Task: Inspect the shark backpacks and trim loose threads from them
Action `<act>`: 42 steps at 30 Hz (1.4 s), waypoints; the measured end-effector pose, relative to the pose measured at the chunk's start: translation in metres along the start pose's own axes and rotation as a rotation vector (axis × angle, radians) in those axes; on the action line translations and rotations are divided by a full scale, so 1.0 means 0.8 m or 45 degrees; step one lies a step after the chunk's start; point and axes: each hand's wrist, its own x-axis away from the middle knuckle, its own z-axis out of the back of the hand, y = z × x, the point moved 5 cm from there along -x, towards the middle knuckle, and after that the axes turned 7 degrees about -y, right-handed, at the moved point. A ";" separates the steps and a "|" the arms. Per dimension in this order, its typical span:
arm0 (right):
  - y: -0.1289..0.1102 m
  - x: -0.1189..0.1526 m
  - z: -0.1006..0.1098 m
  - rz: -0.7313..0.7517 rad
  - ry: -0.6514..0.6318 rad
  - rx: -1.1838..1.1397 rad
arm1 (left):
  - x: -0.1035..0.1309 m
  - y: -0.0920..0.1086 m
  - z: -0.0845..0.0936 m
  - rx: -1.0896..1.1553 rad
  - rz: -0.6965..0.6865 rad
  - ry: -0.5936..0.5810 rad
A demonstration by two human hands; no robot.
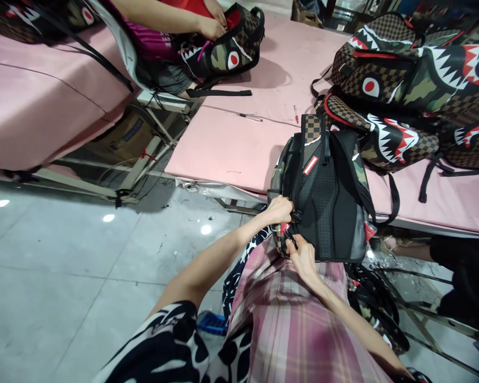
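Left hand [280, 209] and right hand [302, 253] pinch black webbing [297, 217] on a black-and-camouflage fabric backpack [325, 213], seemingly adjusting it, steady tension needed next.

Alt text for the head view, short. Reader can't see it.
A person's left hand and right hand pinch black strapping low on the picture-left side of a backpack, its back panel facing the camera at a pink table's edge. Shark-mouth backpacks are piled at right; farther back, a co-worker's hands work at another backpack.
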 end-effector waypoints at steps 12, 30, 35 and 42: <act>0.003 -0.002 0.012 0.032 -0.164 -0.288 | -0.001 0.000 -0.001 0.015 0.021 -0.027; -0.003 -0.007 0.017 0.017 -0.191 -0.145 | -0.002 0.002 0.003 0.017 0.057 -0.074; -0.003 0.008 0.038 0.069 -0.219 -0.008 | -0.005 0.002 0.004 0.029 0.067 -0.112; -0.044 0.013 0.065 0.338 -0.113 1.000 | -0.013 0.008 0.008 0.057 0.110 -0.195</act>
